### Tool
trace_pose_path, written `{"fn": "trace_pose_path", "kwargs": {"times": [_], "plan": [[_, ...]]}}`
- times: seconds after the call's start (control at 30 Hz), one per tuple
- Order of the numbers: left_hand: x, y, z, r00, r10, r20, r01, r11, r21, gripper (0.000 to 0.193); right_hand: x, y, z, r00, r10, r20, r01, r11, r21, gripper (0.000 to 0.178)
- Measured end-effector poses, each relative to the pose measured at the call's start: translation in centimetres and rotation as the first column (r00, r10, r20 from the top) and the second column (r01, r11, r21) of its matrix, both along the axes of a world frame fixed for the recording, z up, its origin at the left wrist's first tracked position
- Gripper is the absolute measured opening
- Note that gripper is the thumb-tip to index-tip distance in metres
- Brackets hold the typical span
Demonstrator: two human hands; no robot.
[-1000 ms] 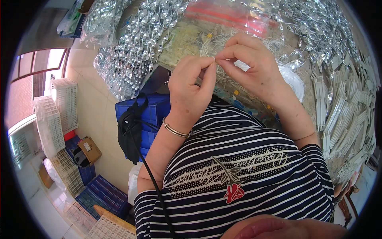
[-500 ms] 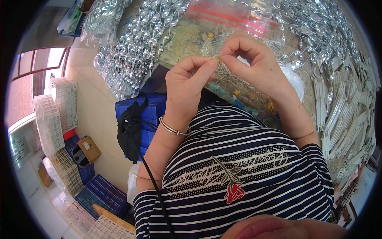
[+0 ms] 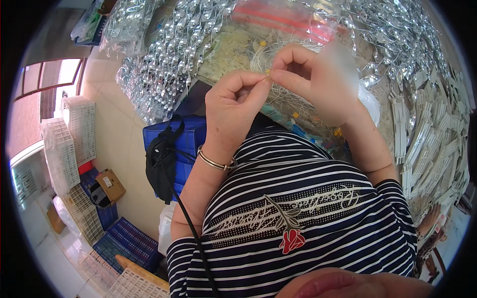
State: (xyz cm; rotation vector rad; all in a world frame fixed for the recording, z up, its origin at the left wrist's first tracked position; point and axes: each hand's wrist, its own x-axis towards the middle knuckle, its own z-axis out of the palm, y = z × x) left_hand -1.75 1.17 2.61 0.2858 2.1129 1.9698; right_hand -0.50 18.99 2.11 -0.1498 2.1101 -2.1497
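Note:
My left hand [image 3: 233, 102] and my right hand [image 3: 318, 82] meet fingertip to fingertip over the near edge of the worktable [image 3: 226, 54]. Thumb and forefinger are pinched together on both. Whatever lies between the tips is too small to make out. Part of my right hand is blurred. Beneath and behind the hands, thin whitish thread [image 3: 261, 57] lies in loose loops, and a white bundle [image 3: 368, 102] shows beside my right wrist.
Strings of shiny silver beads [image 3: 169, 59] hang over the table's left side; more silver strands [image 3: 402, 30] lie far right. Pale strips [image 3: 430, 144] are heaped at the right. A red-edged clear bag [image 3: 288, 20] lies behind. Blue box [image 3: 186, 131] and black bag [image 3: 161, 161] stand left.
Both pinched hands have shifted very slightly to the left, the fingertips still together. Elsewhere the things on the table look the same.

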Motion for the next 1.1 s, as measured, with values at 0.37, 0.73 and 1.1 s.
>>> {"fn": "trace_pose_path", "kwargs": {"times": [0.37, 0.73, 1.1], "plan": [[-0.2, -0.1, 0.2, 0.999, 0.021, 0.039, -0.020, 1.000, -0.022, 0.010, -0.1, -0.1, 0.4, 0.944, -0.030, -0.328, 0.110, 0.967, 0.228, 0.011], [-0.2, -0.2, 0.5, 0.996, 0.029, 0.080, -0.030, 1.000, 0.004, 0.013, 0.1, -0.2, 1.0, 0.899, -0.022, -0.438, 0.177, 0.932, 0.316, 0.008], [-0.2, -0.1, 0.4, 0.991, -0.021, 0.130, 0.011, 0.997, 0.079, 0.013, 0.0, 0.2, 0.5, 0.998, 0.037, -0.058, -0.044, 0.991, -0.127, 0.010]]}}
